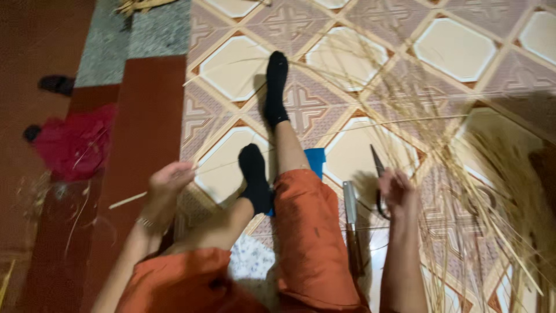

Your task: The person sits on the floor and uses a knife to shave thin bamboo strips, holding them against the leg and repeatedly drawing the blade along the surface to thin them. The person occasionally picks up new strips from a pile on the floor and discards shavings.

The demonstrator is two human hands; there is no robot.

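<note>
Straw stalk (255, 155), long and thin, runs nearly level across the middle of the view, from the left hand (168, 179) over the shins toward the big loose heap of dry straw (486, 174) on the right. The left hand is raised off the floor, wrist bent back, palm turned up and inward, and its fingers (184, 169) are pinched together at the stalk's near end; the picture is blurred there, so the grip looks closed on the stalk but I cannot tell it for certain. A short pale stick (127, 200) pokes out just below that wrist, which wears a thin bracelet.

Over on the other side, the right hand (397, 191) hangs low by the knee, forearm reaching straight forward, fingers curled shut around the dark handles of a pair of scissors (377, 168), blades pointing away from the person. Just beside it a long knife (350, 208) with a pale blade lies on the patterned tile floor (452, 52).

The person sits with legs stretched out, orange trousers (307, 232), black socks (277, 87), one leg crossed over the other. A blue sheet (315, 159) peeks out under the calf. Farther left, a red cloth (78, 145) lies crumpled on the brown floor strip.
</note>
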